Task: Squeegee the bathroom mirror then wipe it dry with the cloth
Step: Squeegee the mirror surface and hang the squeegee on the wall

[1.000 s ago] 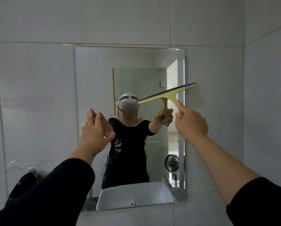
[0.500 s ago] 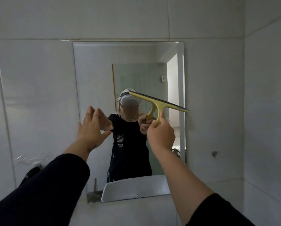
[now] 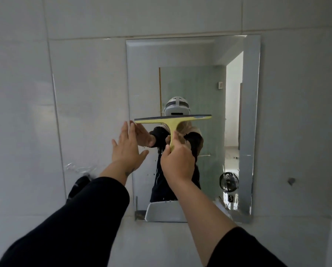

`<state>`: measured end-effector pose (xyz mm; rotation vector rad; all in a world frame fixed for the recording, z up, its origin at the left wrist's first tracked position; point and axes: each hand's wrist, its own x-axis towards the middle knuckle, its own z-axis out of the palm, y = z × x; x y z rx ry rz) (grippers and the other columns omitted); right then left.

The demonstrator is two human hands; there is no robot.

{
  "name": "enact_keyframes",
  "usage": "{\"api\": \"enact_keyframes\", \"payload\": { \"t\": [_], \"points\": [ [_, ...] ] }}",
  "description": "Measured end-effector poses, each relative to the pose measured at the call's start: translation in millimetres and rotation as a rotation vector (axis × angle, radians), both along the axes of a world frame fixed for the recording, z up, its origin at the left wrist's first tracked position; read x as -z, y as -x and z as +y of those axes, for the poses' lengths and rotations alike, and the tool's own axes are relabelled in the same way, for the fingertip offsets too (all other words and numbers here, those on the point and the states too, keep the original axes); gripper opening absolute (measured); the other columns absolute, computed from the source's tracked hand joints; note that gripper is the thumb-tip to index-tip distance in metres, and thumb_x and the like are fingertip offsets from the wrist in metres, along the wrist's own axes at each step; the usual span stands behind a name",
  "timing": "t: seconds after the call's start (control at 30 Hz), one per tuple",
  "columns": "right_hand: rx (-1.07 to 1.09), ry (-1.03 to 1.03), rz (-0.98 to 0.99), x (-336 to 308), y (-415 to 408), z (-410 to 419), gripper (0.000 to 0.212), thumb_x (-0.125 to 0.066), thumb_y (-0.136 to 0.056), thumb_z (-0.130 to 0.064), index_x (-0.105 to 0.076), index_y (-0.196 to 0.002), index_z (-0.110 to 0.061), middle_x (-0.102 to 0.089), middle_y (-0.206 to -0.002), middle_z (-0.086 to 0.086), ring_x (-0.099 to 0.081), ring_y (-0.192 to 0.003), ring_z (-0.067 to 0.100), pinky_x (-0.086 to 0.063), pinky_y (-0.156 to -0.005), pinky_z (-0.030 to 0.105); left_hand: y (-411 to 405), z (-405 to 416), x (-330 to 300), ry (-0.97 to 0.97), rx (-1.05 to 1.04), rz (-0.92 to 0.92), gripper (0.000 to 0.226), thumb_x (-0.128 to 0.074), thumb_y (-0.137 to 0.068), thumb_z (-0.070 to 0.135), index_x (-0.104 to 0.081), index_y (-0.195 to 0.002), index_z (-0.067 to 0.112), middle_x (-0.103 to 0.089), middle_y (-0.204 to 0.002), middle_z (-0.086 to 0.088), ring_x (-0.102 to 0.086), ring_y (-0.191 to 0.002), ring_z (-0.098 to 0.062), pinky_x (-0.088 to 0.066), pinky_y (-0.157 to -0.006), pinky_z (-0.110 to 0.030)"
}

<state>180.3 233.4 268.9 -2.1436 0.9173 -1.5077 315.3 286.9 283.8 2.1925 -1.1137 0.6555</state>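
Note:
The rectangular bathroom mirror (image 3: pixel 192 83) hangs on the grey tiled wall ahead. My right hand (image 3: pixel 177 160) grips the handle of a yellow squeegee (image 3: pixel 171 121), whose dark blade lies level across the glass about halfway up, toward the left side. My left hand (image 3: pixel 127 146) is flat, fingers apart, resting at the mirror's left edge just below the blade's left end. Small dark spots and drips dot the lower glass. No cloth is in view.
A dark object (image 3: pixel 79 186) sits low on the wall left of the mirror, under a shiny smear. A small dark mark (image 3: pixel 291 181) is on the right tile. The mirror reflects a white sink, a fan and a doorway.
My right hand has swung the squeegee from the mirror's right edge to the left middle and levelled the blade. The view has shifted so the mirror sits further right.

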Motion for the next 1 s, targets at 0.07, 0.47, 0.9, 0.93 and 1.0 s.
{"api": "enact_keyframes", "payload": {
  "t": [0.07, 0.47, 0.9, 0.93, 1.0],
  "points": [
    [0.019, 0.064, 0.079, 3, -1, -4, 0.052, -0.043, -0.099, -0.022, -0.028, -0.148, -0.030, -0.058, -0.119, 0.010, -0.058, -0.107, 0.028, -0.050, -0.080, 0.037, 0, 3, 4, -0.013, -0.008, 0.006, 0.098, -0.060, -0.088, 0.038, 0.011, -0.149, 0.013, 0.016, -0.159, -0.007, -0.001, -0.147, -0.025, -0.009, -0.116, -0.054],
    [0.184, 0.377, 0.511, -8, 49, -47, 0.056, -0.045, -0.093, -0.019, -0.035, -0.141, -0.046, -0.060, -0.119, 0.003, -0.061, -0.095, 0.031, -0.046, -0.068, 0.033, 18, -11, 29, -0.155, 0.059, 0.092, 0.094, -0.060, -0.088, 0.038, 0.006, -0.150, 0.013, 0.012, -0.159, -0.003, -0.003, -0.147, -0.024, -0.011, -0.116, -0.056],
    [0.259, 0.270, 0.528, -1, 112, -75, 0.053, -0.044, -0.095, -0.021, -0.036, -0.140, -0.049, -0.059, -0.105, 0.005, -0.061, -0.091, 0.032, -0.039, -0.067, 0.032, 36, -34, 51, -0.212, -0.026, 0.053, 0.095, -0.060, -0.086, 0.042, 0.007, -0.150, 0.017, 0.022, -0.156, -0.002, -0.005, -0.146, -0.027, -0.014, -0.112, -0.059],
    [0.265, 0.250, 0.511, 1, 117, -78, 0.053, -0.045, -0.096, -0.022, -0.035, -0.140, -0.049, -0.058, -0.103, 0.006, -0.061, -0.090, 0.032, -0.041, -0.067, 0.033, 37, -36, 52, -0.219, -0.025, 0.049, 0.095, -0.059, -0.086, 0.043, 0.007, -0.150, 0.017, 0.023, -0.156, -0.002, -0.005, -0.146, -0.027, -0.014, -0.113, -0.059],
    [0.285, 0.211, 0.468, 7, 125, -86, 0.051, -0.045, -0.097, -0.024, -0.034, -0.140, -0.050, -0.056, -0.095, 0.007, -0.060, -0.085, 0.030, -0.044, -0.066, 0.034, 38, -39, 54, -0.230, -0.019, 0.049, 0.095, -0.059, -0.086, 0.044, 0.008, -0.149, 0.018, 0.023, -0.156, -0.003, -0.003, -0.146, -0.027, -0.014, -0.114, -0.060]
  ]
}}
